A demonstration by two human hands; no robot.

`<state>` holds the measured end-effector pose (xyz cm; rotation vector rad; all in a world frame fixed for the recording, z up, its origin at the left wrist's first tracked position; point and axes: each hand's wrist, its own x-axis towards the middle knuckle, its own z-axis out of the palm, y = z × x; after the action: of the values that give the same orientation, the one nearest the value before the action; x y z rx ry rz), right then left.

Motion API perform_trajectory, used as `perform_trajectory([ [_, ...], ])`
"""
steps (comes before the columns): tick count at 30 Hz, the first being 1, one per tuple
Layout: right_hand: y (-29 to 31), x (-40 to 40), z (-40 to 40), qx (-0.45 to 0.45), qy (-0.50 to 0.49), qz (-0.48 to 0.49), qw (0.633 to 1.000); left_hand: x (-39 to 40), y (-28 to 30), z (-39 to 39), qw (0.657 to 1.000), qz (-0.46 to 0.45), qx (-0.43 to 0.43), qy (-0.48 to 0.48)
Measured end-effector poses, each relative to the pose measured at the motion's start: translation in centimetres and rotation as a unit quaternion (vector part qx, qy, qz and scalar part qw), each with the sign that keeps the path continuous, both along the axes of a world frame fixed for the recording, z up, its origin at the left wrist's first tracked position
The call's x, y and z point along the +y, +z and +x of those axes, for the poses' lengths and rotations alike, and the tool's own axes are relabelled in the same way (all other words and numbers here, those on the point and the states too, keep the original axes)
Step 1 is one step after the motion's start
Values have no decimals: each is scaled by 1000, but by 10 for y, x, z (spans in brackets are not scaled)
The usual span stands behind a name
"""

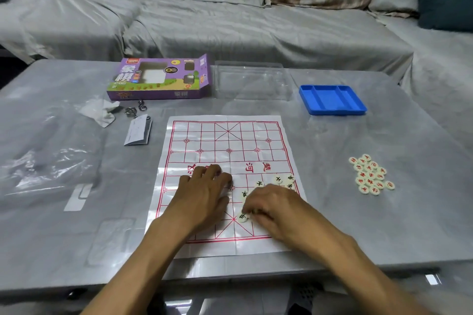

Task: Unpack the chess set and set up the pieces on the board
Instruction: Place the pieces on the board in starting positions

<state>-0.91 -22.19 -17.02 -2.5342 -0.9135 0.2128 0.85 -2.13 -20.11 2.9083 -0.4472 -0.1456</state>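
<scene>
White piece (pixel 242 217) being pinched by my right hand (pixel 271 208) on board (pixel 204 140); left hand (pixel 204 190) lying flat, fingers straight, just beside; red pieces (pixel 371 174) well off to right.

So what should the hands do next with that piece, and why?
Probably slide the black-marked piece under the right hand onto a line crossing of the board. It sits loose near the palace X, and a few other black pieces lie scattered nearby, unplaced. The left hand lies flat, steadying the sheet.
</scene>
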Motion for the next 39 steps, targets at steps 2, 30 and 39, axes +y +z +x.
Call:
perform_trajectory([
  [2,0,0,-2,18,38,-28,999,1,-1,-1,1000,0,0,1],
  [30,-20,-172,41,-19,-413,-98,905,0,-11,5,998,-8,-55,-19],
  [39,-33,-149,49,-61,-328,-31,942,2,-12,3,998,-1,-61,-27],
])
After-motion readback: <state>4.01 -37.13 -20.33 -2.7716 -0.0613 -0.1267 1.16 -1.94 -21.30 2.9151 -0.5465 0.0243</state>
